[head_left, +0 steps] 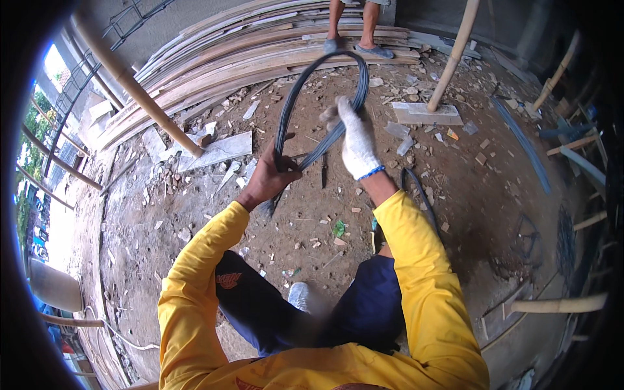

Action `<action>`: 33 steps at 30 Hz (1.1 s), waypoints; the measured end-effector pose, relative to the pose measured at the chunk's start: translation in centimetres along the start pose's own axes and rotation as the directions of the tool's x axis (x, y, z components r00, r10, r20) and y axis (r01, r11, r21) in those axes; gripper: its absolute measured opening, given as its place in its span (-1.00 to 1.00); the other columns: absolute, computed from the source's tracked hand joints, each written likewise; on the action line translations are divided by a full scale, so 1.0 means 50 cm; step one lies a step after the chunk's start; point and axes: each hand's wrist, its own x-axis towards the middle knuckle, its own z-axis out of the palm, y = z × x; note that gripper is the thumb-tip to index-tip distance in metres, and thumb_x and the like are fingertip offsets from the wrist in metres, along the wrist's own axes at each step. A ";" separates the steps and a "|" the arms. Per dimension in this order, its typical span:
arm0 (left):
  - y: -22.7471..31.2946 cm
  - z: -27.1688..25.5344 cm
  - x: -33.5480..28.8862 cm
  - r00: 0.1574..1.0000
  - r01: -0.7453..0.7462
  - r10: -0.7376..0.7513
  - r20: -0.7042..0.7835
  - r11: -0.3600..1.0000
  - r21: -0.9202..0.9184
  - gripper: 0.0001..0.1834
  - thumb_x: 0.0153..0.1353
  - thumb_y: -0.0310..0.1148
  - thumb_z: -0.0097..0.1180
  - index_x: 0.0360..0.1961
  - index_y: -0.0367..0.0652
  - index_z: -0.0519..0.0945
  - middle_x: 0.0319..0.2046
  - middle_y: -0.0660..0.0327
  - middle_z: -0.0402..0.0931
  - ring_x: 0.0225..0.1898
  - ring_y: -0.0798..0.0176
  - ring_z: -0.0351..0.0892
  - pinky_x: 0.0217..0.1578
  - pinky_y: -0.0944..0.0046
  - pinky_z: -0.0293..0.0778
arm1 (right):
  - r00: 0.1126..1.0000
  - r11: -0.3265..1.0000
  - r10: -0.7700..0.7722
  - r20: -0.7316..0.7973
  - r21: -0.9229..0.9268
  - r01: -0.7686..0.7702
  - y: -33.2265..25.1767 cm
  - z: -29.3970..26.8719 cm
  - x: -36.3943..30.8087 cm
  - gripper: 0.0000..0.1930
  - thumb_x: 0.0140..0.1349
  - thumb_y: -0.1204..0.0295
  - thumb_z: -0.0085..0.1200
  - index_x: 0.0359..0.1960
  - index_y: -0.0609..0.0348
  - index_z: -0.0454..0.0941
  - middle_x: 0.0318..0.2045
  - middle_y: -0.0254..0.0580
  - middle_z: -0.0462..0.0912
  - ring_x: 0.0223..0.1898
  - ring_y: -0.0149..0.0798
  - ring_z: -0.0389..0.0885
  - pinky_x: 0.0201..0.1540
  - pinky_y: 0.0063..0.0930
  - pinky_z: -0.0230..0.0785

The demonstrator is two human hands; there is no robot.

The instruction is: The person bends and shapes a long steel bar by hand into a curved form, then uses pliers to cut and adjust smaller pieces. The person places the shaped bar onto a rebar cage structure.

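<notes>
A bundle of thin dark wire (290,104) is bent into a long loop in front of me, its rounded end pointing away. My left hand (272,170), bare, is closed around the near end, where the strands come together. My right hand (355,140) wears a white knitted glove with a blue cuff edge. It grips the right side of the loop, with its fingertips slightly blurred. Below the loop a thin dark pointed piece (323,171) lies on the dirt. A dark curved length (421,195) shows beside my right forearm.
Long wooden planks (214,58) are stacked at the back, where another person's feet (374,51) stand. Bamboo poles rise at left (140,91) and right (453,58). Rubble covers the dirt floor (286,237). More straight wire (522,144) lies at the right.
</notes>
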 end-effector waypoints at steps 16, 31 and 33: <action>-0.033 -0.039 -0.041 0.983 0.005 -0.085 0.164 0.900 0.436 -0.32 0.22 -0.52 0.44 0.34 -0.17 0.44 -0.27 0.16 0.79 -0.19 0.32 0.75 -0.09 0.19 0.62 | 0.988 0.976 0.093 0.126 -0.206 -0.066 -0.099 -0.193 0.025 -0.83 0.46 0.34 0.28 -0.08 0.16 0.66 -0.33 -0.22 0.75 -0.25 -0.19 0.78 0.00 -0.17 0.68; 0.044 -0.012 -0.071 0.914 0.121 -0.188 0.358 0.972 0.202 -0.37 0.21 -0.47 0.48 0.29 -0.17 0.50 -0.29 0.19 0.79 -0.22 0.34 0.72 -0.07 0.22 0.59 | 0.958 0.868 -0.051 0.282 0.487 -0.097 -0.107 -0.132 0.010 -0.76 0.54 0.28 0.14 -0.14 0.24 0.65 -0.13 0.03 0.73 0.13 0.17 0.68 0.37 0.15 0.47; 0.044 -0.014 -0.072 0.918 0.082 -0.165 0.360 0.969 0.234 -0.39 0.21 -0.47 0.47 0.28 -0.18 0.51 -0.29 0.20 0.79 -0.21 0.34 0.72 -0.08 0.22 0.59 | 0.974 0.880 -0.005 0.225 0.463 -0.103 -0.110 -0.131 0.011 -0.77 0.54 0.31 0.14 -0.23 0.22 0.63 -0.24 0.00 0.71 -0.02 0.14 0.72 0.28 0.12 0.52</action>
